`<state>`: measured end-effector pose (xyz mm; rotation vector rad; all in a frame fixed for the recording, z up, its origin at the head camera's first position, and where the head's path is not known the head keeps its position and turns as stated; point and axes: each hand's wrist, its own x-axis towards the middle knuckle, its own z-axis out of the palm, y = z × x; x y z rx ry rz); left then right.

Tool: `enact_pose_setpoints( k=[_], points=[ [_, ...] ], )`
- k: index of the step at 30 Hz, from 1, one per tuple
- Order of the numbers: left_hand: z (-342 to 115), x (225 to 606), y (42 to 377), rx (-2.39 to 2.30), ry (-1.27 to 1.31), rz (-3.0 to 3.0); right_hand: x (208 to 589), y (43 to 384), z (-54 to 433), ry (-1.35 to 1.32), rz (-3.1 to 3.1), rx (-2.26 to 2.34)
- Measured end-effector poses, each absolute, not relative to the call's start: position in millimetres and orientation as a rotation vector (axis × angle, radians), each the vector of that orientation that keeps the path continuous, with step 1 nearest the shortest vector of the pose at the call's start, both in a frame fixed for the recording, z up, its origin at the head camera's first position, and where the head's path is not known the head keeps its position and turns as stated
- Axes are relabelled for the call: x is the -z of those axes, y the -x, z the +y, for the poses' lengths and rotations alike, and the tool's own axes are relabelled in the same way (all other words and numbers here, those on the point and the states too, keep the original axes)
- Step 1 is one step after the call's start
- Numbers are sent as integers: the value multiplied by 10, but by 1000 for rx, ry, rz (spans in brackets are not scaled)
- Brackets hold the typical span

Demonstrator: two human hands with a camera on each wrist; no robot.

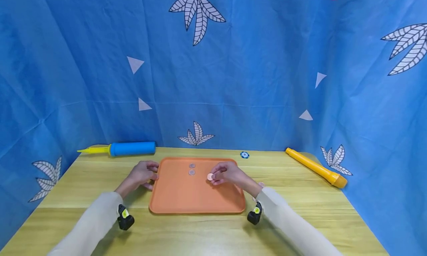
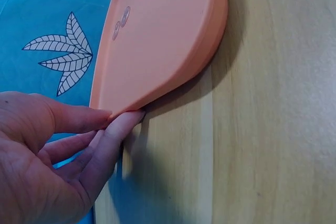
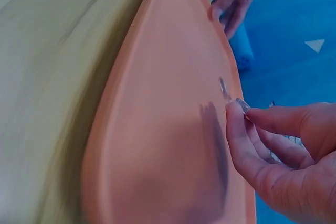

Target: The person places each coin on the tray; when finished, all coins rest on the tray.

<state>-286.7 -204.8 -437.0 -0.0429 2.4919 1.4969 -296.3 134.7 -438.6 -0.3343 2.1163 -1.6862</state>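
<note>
An orange tray point(image 1: 197, 196) lies on the wooden table. My left hand point(image 1: 143, 176) is at its left side, and in the left wrist view the thumb and fingers point(image 2: 123, 127) pinch the rim at a corner. Above the tray's right half, my right hand point(image 1: 225, 173) pinches a coin point(image 1: 210, 176) between thumb and fingertips. The same coin point(image 3: 243, 105) shows edge-on in the right wrist view. Two silvery coins, a far coin point(image 1: 192, 165) and a nearer coin point(image 1: 191, 172), lie one behind the other near the tray's far middle.
Behind the tray lie a blue balloon pump point(image 1: 132, 148) at left and a blue-and-white chip point(image 1: 244, 155). A yellow toy microphone point(image 1: 315, 168) lies at right. Another coin point(image 1: 261, 184) is partly hidden by the right wrist. A blue curtain point(image 1: 233, 82) hangs around the table.
</note>
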Motion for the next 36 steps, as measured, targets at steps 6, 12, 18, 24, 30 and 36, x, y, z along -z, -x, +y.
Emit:
enact_pose_setpoints(
  k=[6,12,18,24,30,36],
  points=[
    [-1978,4353,2900,-1444,55,2545,4414,2967,1098,284,2126,1656],
    [-2019,4362,2907,-1440,91,2507,4466,2933,926,320,2195,1599],
    [-2096,4372,2941,-1537,146,2368,4453,2938,803,372,2335,1542],
    [-2095,4347,2937,-1515,163,2386,4418,2967,692,420,2460,1391],
    [-2057,4331,2924,-1501,166,2399,4407,3004,627,380,2492,1298],
    [-2057,4343,2931,-1471,176,2401,4422,2993,600,343,2491,1307]
  ],
)
